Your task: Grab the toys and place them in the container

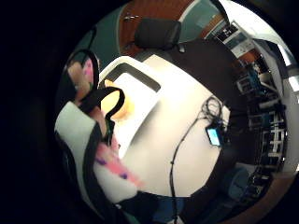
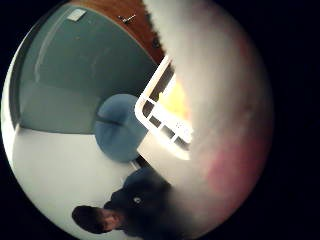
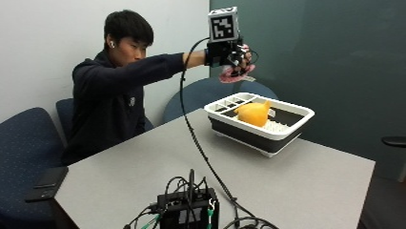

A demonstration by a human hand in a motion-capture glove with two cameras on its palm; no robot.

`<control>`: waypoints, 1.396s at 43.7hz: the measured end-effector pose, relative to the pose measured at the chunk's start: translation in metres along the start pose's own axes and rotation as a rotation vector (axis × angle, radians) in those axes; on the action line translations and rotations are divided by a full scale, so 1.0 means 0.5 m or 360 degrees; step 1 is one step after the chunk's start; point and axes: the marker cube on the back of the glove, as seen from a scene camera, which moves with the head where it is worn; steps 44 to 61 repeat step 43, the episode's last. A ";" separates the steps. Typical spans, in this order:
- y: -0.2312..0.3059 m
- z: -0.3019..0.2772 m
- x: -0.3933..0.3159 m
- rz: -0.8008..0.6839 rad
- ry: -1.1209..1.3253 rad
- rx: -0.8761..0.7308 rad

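In the outside view my gloved right hand (image 3: 232,56) is raised high and grips a pink and white soft toy (image 3: 238,73). It hangs above the far end of the white-rimmed dark container (image 3: 289,128) on the grey table. An orange toy (image 3: 253,114) lies inside the container. In the little finger side palm view the pink and white toy (image 1: 108,171) lies against the palm, with the container (image 1: 140,74) and the orange toy (image 1: 122,109) below. The pink and white toy (image 2: 225,100) fills much of the thumb side palm view, beside the container (image 2: 156,116).
A black electronics box with cables (image 3: 187,207) sits at the near edge of the table (image 3: 304,181). Blue chairs (image 3: 206,95) stand behind the container and beside the person. A dark phone (image 3: 48,177) lies on the left chair.
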 end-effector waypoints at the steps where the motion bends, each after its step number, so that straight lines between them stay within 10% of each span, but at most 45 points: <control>1: -0.012 0.010 -0.024 0.0096 -0.0079 0.0002; 19: -0.082 0.183 -0.049 0.0201 -0.0336 -0.0158; 43: 0.091 0.128 0.005 0.0012 -0.0601 0.0447; 61: 0.091 0.128 0.005 0.0012 -0.0601 0.0447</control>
